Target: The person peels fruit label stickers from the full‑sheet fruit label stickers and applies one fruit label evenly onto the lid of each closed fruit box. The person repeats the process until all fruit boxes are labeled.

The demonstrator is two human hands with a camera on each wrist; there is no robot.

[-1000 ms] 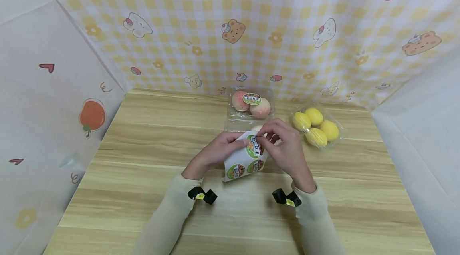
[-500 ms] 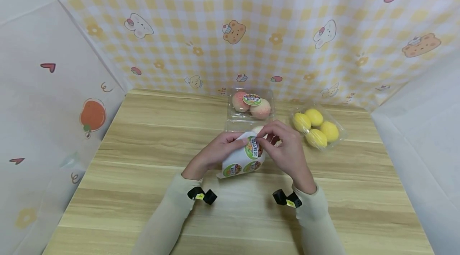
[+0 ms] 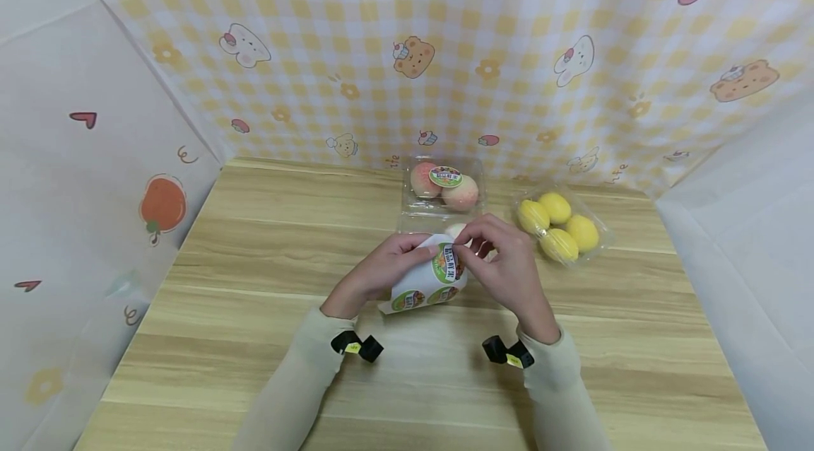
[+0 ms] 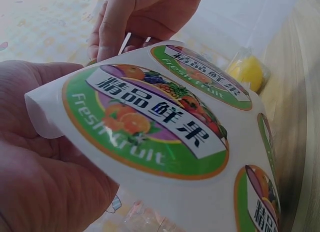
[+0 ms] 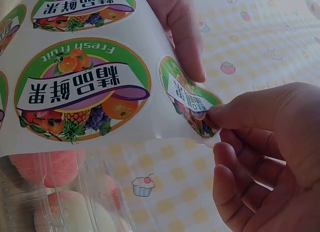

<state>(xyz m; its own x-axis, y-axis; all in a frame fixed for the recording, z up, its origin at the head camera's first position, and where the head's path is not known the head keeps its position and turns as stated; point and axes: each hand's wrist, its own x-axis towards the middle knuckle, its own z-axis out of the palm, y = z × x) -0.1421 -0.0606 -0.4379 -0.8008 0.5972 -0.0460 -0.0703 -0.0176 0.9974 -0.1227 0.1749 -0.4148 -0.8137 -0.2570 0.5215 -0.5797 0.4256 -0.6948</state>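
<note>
A white sheet of oval "Fresh Fruit" stickers (image 3: 425, 278) is held up over the middle of the table, bent in a curve. My left hand (image 3: 386, 266) grips its left edge, with the thumb lying on the printed face. On the other side my right hand (image 3: 509, 256) pinches the sheet's edge between thumb and index finger, right at the end of one green-bordered sticker (image 5: 186, 94). The other right fingers curl below, as the right wrist view shows. Behind the hands, a clear plastic box of peaches (image 3: 456, 227) is partly hidden by the sheet.
Farther back, another clear box (image 3: 407, 200) of peaches bears an oval sticker (image 3: 446, 177) on top. A clear box with several lemons (image 3: 562, 226) stands to the right. A checked curtain (image 3: 356, 34) hangs along the table's back edge.
The lower end of the sticker sheet has swung slightly left and curled more. Both hands have stayed almost in place, keeping their hold on the sheet.
</note>
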